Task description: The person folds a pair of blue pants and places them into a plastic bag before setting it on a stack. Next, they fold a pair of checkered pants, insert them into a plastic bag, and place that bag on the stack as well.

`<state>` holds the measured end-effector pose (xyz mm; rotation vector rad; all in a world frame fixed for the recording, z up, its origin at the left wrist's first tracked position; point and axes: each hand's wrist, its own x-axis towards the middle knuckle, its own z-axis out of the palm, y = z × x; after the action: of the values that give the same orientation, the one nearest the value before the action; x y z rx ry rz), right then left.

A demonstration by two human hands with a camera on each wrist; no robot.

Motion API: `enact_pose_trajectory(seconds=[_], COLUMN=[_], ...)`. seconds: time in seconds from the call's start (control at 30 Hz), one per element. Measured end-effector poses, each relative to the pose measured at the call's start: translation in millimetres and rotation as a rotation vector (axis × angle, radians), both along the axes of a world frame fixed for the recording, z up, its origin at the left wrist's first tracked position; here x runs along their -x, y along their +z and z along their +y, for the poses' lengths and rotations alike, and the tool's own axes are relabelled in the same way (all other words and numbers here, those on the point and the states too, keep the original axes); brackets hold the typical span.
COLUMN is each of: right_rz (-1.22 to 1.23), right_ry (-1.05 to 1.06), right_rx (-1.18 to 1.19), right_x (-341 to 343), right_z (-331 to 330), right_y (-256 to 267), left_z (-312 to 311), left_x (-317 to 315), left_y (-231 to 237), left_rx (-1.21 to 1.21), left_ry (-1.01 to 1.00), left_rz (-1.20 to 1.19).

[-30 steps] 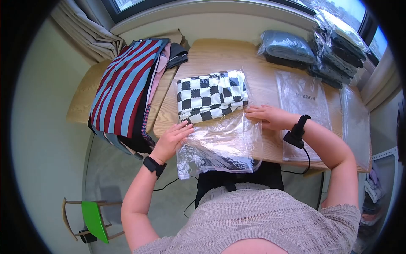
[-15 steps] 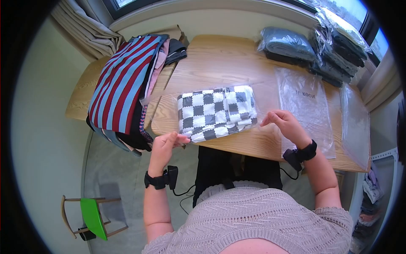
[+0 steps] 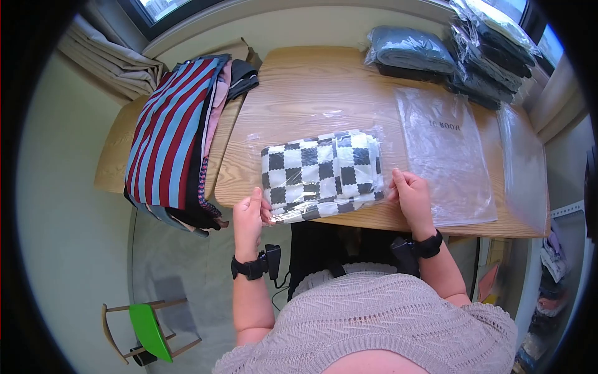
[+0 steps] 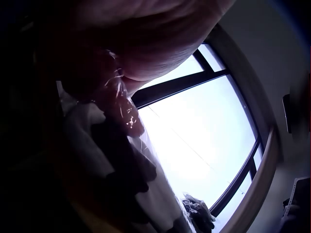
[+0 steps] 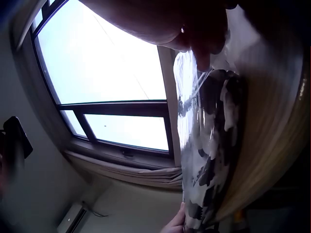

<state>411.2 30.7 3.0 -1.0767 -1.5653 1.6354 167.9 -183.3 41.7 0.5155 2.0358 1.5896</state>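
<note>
A folded black-and-white checkered cloth lies inside a clear plastic bag at the table's front edge. My left hand pinches the bag at its near left corner, thumb pointing up. At the right end, my right hand pinches the plastic beside the cloth. The left wrist view has the checkered cloth under shiny film, with the left hand dark above it. In the right wrist view the right hand grips the film over the cloth.
Striped red-and-blue clothing is piled on the left. A flat clear bag with printing lies to the right, another clear bag beyond it. Bagged clothes are stacked at the back right. A green chair stands on the floor.
The bag's plastic that hung toward the body no longer shows there. The packed cloth has moved nearer the body, and both hands went from lying flat beside it to pinching its near corners.
</note>
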Motion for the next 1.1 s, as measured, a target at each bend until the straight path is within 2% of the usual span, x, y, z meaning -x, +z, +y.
enact_pose_trajectory(seconds=[0.13,0.2,0.23,0.3,0.33,0.4,0.5,0.6,0.67,0.73,0.8,0.83,0.9,0.97,1.03,1.1], right_rz=[-0.025,0.035,0.036,0.064,0.037,-0.233,-0.409,-0.405,-0.412,-0.433,-0.435,-0.428,-0.418,-0.406,-0.515,-0.508], right_ry=[0.05,-0.326,-0.309,-0.05,0.137,0.353,0.312,0.321,0.317,0.316,0.335,0.339,0.386,0.416,0.482,0.503], right_rx=[0.114,-0.407,-0.513,-0.856,-0.953,-1.143,-1.229,-1.21,-1.231,-1.236,-1.225,-1.222,-1.153,-1.095,-1.243,-1.241], right_x=[-3,4,4,12,20,39,60,63,65,64,63,64,63,62,59,55], right_z=[2,-11,-20,-36,-40,-45,-40,-30,-29,-29,-29,-28,-22,-12,-6,-2], right_y=[5,21,32,40,45,49,36,31,30,32,32,33,33,34,33,30], left_z=[1,1,2,2,3,2,0,-3,-4,3,22,31,45,50,54,56], left_x=[1,1,1,1,1,3,5,4,6,-11,-22,-20,-13,1,14,20], left_y=[1,2,2,1,0,-3,2,17,19,47,64,64,58,49,42,39], left_rx=[0.067,0.062,0.057,0.071,0.085,0.084,0.057,0.111,-0.065,0.03,0.031,0.034,0.448,0.49,0.567,0.548], left_ry=[0.019,0.027,0.025,0.032,0.045,0.043,0.041,0.043,0.266,0.205,-0.459,-0.456,-0.851,-0.894,-0.965,-0.986], left_rz=[-0.037,-0.048,-0.059,-0.04,-0.02,-0.002,-0.006,-0.093,0.686,0.687,1.153,1.146,1.44,1.508,1.591,1.561])
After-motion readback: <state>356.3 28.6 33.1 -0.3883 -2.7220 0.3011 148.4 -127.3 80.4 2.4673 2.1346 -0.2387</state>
